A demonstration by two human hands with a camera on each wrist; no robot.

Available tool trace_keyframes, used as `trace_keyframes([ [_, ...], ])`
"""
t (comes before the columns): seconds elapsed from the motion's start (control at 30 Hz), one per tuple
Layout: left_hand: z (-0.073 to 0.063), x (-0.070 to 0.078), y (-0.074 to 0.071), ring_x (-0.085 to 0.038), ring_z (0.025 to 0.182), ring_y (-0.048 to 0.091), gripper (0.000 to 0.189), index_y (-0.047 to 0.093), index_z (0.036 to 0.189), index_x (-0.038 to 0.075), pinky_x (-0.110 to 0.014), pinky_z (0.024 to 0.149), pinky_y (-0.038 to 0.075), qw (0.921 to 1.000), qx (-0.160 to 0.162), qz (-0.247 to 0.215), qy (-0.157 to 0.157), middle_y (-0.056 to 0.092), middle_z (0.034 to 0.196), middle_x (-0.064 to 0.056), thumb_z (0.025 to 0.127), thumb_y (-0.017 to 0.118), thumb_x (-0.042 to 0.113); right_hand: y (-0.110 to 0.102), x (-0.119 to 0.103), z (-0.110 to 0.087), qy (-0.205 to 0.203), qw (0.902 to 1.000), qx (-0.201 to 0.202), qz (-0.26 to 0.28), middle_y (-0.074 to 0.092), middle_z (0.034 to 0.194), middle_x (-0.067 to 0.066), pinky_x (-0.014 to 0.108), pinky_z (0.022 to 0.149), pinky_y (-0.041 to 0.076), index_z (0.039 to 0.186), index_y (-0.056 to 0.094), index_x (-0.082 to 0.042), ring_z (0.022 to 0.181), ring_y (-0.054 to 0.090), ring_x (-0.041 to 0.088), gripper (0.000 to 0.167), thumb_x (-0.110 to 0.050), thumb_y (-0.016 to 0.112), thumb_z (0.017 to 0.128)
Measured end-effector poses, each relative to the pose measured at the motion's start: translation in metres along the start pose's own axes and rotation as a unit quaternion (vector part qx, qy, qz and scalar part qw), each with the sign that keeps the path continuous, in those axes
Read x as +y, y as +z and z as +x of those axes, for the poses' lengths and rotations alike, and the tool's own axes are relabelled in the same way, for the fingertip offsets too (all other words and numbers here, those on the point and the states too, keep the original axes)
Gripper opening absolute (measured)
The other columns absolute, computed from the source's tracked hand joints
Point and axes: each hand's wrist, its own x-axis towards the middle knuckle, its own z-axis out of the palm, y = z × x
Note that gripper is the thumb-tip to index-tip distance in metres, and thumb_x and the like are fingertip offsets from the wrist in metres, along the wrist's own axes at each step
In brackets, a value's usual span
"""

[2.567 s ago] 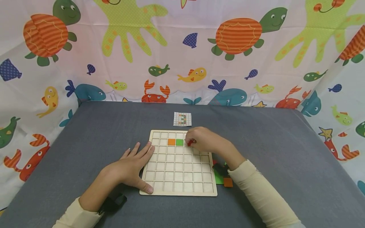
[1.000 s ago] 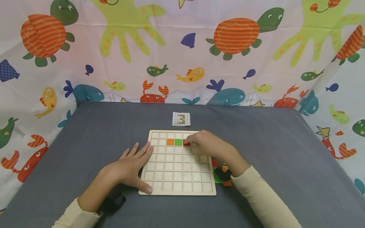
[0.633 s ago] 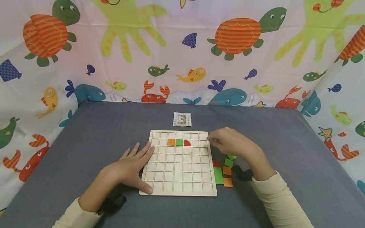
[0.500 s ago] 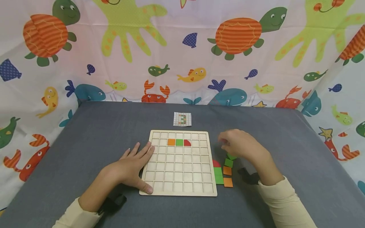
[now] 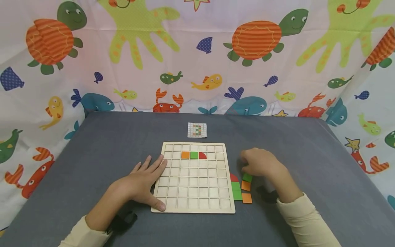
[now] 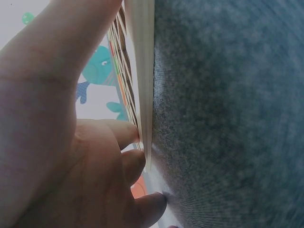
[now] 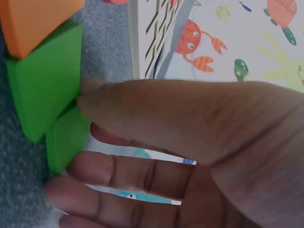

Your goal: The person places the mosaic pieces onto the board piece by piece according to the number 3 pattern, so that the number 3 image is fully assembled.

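A pale wooden grid board [image 5: 193, 211] lies in the middle of the head view. One row of it holds an orange square tile [image 5: 185, 155], a green square tile [image 5: 194, 155] and a red quarter-round tile [image 5: 202, 155]. My left hand [image 5: 140, 183] rests spread along the board's left edge, thumb on the near corner. Right of the board, my right hand [image 5: 260, 163] is low over loose tiles. In the right wrist view its thumb and loosely bent fingers are right at the edges of a green tile [image 7: 66, 137], which the hand hides in the head view.
Beside the board lie a red tile [image 5: 234, 177], green tiles [image 5: 236, 190], another green tile [image 5: 247, 177] and two orange tiles [image 5: 246, 186]. A small printed pattern card [image 5: 197, 130] sits beyond the board on the grey cloth [image 5: 129, 128]. A sea-animal curtain [image 5: 191, 61] stands behind.
The red quarter-round tile, earlier in my right fingers, now lies in the grid beside the green one. My right hand has moved right and down to the loose tiles. My left hand stays put.
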Motion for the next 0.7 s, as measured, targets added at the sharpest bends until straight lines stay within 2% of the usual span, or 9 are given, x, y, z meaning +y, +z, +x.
trace_keyframes([
  [0.17,-0.0005,0.0002,0.0005,-0.045,0.149,-0.006,0.142,0.013,0.162,0.009,-0.067,0.113,0.003,1.0000,0.002,0.000,-0.002,0.002,0.167,-0.012,0.057,0.080,0.078,0.0031,-0.0031,0.0011,-0.019,0.9998,0.011,-0.002,0.056,0.078,0.000,0.038,0.060,0.045,0.083,0.061,-0.011,0.069,0.052,0.020,0.017,-0.002,0.075,0.081],
  [0.33,-0.0004,0.0006,0.0004,-0.046,0.149,-0.004,0.142,0.013,0.162,0.009,-0.068,0.113,0.004,1.0000,0.004,-0.002,0.000,0.003,0.167,-0.012,0.057,0.080,0.078,0.0041,-0.0022,0.0031,-0.047,0.9986,0.020,0.013,0.060,0.086,0.004,0.040,0.068,0.050,0.088,0.064,-0.007,0.077,0.054,0.022,0.021,0.009,0.069,0.075],
  [0.5,-0.0002,0.0011,-0.0002,-0.046,0.149,-0.004,0.142,0.013,0.162,0.009,-0.068,0.113,0.004,1.0000,0.005,0.002,-0.002,0.003,0.167,-0.012,0.057,0.079,0.078,0.0045,0.0004,0.0043,-0.056,0.9978,0.016,0.033,0.062,0.092,0.006,0.041,0.074,0.052,0.091,0.068,-0.004,0.084,0.057,0.024,0.024,0.013,0.068,0.074],
  [0.7,-0.0002,0.0006,0.0001,-0.046,0.149,-0.003,0.143,0.014,0.162,0.008,-0.068,0.113,0.005,1.0000,0.006,0.002,-0.001,0.003,0.167,-0.013,0.057,0.080,0.078,0.0048,0.0008,0.0054,-0.088,0.9947,0.036,0.038,0.063,0.089,0.006,0.042,0.075,0.054,0.085,0.071,-0.004,0.081,0.059,0.023,0.020,0.013,0.067,0.074],
])
